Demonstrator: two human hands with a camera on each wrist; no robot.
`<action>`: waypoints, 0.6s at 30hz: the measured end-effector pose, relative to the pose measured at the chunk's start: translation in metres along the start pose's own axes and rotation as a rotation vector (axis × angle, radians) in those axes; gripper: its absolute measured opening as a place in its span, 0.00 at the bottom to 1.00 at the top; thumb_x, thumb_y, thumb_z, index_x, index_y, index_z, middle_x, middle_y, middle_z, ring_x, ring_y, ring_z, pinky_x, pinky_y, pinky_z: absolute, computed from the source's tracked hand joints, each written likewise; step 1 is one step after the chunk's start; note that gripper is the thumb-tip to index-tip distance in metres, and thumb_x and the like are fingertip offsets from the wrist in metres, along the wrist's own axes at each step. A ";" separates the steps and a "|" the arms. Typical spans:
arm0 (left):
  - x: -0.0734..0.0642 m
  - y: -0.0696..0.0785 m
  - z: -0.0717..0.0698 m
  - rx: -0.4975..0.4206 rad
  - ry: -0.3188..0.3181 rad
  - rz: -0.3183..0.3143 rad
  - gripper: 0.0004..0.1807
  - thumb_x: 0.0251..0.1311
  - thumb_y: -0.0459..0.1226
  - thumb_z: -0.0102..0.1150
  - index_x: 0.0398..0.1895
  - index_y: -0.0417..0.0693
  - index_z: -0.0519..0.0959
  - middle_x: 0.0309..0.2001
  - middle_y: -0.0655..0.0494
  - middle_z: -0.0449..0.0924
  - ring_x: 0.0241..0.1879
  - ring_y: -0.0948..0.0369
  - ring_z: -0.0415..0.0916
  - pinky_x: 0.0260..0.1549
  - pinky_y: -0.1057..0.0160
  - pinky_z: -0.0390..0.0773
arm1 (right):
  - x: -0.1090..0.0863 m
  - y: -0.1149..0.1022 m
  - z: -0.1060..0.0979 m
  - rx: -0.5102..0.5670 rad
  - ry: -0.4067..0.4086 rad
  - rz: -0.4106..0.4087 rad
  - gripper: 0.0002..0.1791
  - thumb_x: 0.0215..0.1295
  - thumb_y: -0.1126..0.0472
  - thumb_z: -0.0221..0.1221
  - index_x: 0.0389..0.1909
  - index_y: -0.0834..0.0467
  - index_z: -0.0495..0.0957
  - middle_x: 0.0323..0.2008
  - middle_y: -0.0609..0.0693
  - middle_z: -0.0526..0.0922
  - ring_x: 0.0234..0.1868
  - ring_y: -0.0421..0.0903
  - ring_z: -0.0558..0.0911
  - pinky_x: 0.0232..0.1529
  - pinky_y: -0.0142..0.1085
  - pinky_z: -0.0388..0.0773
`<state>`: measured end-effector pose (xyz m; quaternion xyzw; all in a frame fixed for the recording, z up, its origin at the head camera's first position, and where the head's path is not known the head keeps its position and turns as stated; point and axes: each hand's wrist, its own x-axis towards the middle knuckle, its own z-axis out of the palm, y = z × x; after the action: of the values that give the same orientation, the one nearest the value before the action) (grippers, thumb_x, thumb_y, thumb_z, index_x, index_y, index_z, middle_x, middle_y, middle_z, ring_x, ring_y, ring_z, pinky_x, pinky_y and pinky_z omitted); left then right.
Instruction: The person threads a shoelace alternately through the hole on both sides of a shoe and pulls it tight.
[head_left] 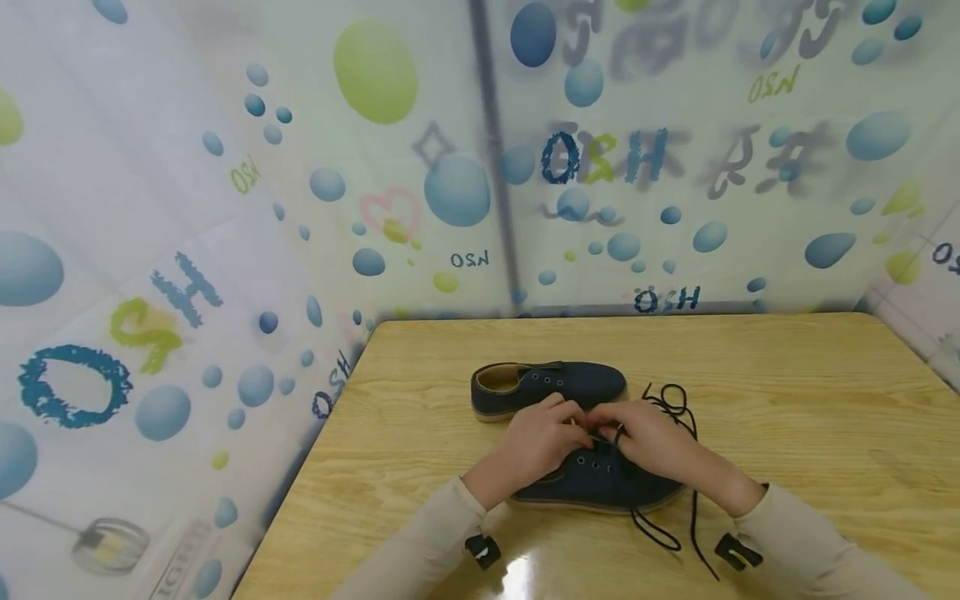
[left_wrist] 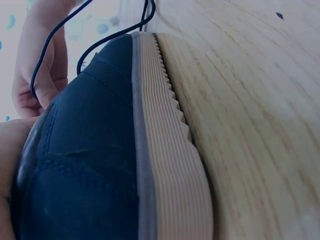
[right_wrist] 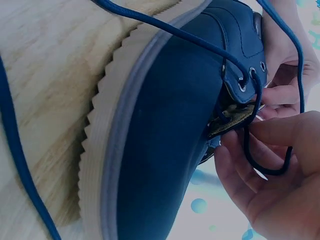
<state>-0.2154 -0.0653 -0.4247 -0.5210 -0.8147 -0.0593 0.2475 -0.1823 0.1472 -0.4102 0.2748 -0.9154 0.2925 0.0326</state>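
A dark navy lace-up shoe (head_left: pixel 577 490) with a pale ridged sole stands on the table, toe to the right. My left hand (head_left: pixel 546 437) bends over its opening, the fingertips pinching the end of the tongue (right_wrist: pixel 231 118). From the toe side my right hand (head_left: pixel 654 435) pinches the dark shoelace (right_wrist: pixel 180 34) close against the tongue. One loop of lace hangs across the right fingers. The lace runs through a front metal eyelet, and the eyelets behind it on this side have none. In the head view, the hands partly hide the far row.
A matching navy shoe (head_left: pixel 588 382) lies just behind, toe right, with no lace in its visible eyelets. Loose lace trails over the wooden table (head_left: pixel 810 400) on both sides of the near shoe. A bubble-patterned curtain (head_left: pixel 420 275) hangs behind the table's far edge.
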 end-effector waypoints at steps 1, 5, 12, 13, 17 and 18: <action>0.000 0.000 -0.001 -0.013 0.010 -0.008 0.05 0.62 0.42 0.66 0.34 0.67 0.88 0.42 0.67 0.81 0.39 0.68 0.72 0.39 0.76 0.75 | 0.000 0.000 0.000 0.008 -0.002 0.011 0.13 0.67 0.69 0.58 0.47 0.52 0.84 0.43 0.48 0.88 0.37 0.40 0.84 0.35 0.29 0.78; -0.002 0.002 -0.004 -0.011 0.026 -0.016 0.05 0.63 0.43 0.65 0.33 0.64 0.88 0.42 0.67 0.81 0.39 0.68 0.72 0.38 0.76 0.75 | -0.002 0.000 0.000 0.029 -0.010 0.027 0.14 0.67 0.69 0.58 0.48 0.52 0.83 0.44 0.49 0.87 0.39 0.42 0.85 0.35 0.29 0.78; -0.006 0.003 -0.007 -0.030 0.015 -0.059 0.05 0.64 0.44 0.63 0.35 0.61 0.89 0.42 0.66 0.81 0.40 0.67 0.72 0.39 0.74 0.75 | -0.006 0.002 0.000 0.038 -0.029 0.037 0.16 0.64 0.69 0.60 0.52 0.54 0.81 0.48 0.51 0.86 0.45 0.48 0.85 0.37 0.31 0.79; -0.008 0.003 -0.007 -0.051 0.015 -0.080 0.05 0.64 0.44 0.64 0.35 0.61 0.89 0.43 0.66 0.81 0.40 0.67 0.72 0.40 0.75 0.75 | -0.006 0.002 0.000 0.035 -0.028 0.040 0.17 0.64 0.69 0.61 0.52 0.54 0.81 0.48 0.51 0.86 0.46 0.49 0.85 0.37 0.32 0.79; -0.013 0.002 -0.008 -0.188 0.028 -0.175 0.04 0.61 0.43 0.66 0.35 0.60 0.88 0.43 0.66 0.82 0.41 0.67 0.72 0.41 0.76 0.74 | -0.007 0.002 0.002 0.028 -0.017 0.056 0.17 0.63 0.68 0.63 0.53 0.56 0.80 0.48 0.52 0.86 0.46 0.50 0.85 0.38 0.34 0.81; -0.014 0.002 -0.008 -0.241 0.033 -0.202 0.04 0.61 0.43 0.66 0.36 0.59 0.88 0.43 0.66 0.83 0.41 0.67 0.73 0.40 0.77 0.74 | -0.007 0.002 0.003 0.027 -0.013 0.064 0.17 0.62 0.68 0.63 0.52 0.56 0.81 0.48 0.51 0.86 0.46 0.50 0.85 0.37 0.34 0.81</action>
<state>-0.2062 -0.0791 -0.4248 -0.4613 -0.8459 -0.1895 0.1892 -0.1765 0.1501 -0.4153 0.2475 -0.9199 0.3038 0.0137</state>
